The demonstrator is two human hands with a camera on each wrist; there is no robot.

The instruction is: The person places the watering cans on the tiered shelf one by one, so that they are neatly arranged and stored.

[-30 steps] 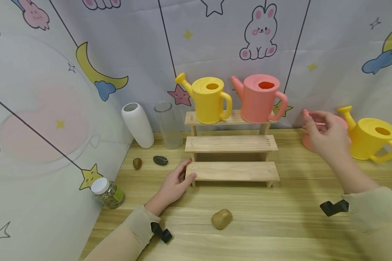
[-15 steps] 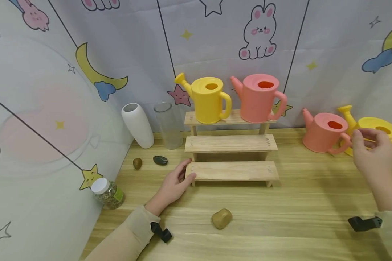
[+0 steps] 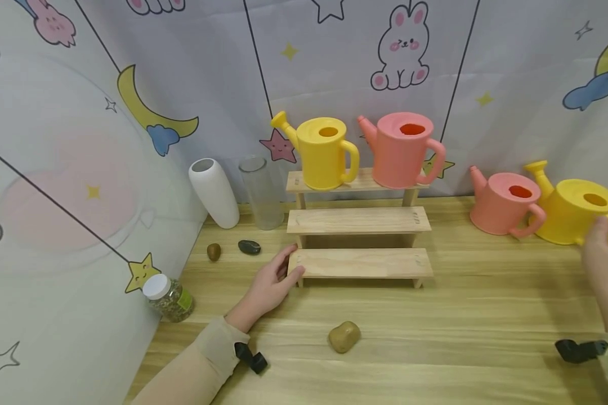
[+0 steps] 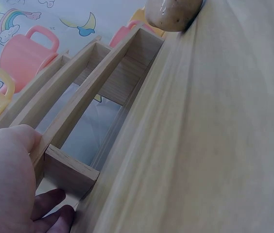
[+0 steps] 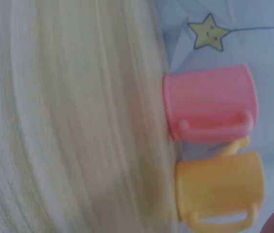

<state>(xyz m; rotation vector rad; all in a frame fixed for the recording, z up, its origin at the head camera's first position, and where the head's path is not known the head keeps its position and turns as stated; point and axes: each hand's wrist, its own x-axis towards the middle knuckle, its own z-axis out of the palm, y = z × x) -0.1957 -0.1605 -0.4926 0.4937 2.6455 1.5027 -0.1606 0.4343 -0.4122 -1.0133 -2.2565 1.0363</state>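
Observation:
My left hand [image 3: 264,289] holds the left end of the lowest step of a three-tier wooden stand [image 3: 360,263]. Its thumb lies on the board; in the left wrist view, fingers curl by the end leg [image 4: 69,170]. On the top tier stand a yellow watering can [image 3: 323,154] and a pink one [image 3: 403,152]. At the right edge of the head view, my right hand [image 3: 607,267] overlaps the handle of a second yellow watering can [image 3: 570,214], thumb and finger spread apart. Left of that can sits another pink watering can [image 3: 501,205].
A white vase [image 3: 214,194] and a clear glass vase [image 3: 262,194] stand at the back left. Two small stones, one brown [image 3: 214,252] and one dark [image 3: 249,247], lie before them. A lidded jar [image 3: 169,298] leans leftward; a tan stone [image 3: 344,336] lies in front of the stand.
My right hand has moved right, from over the pink watering can, past the yellow one, to the yellow can's handle side. The left hand and the cans have stayed in place.

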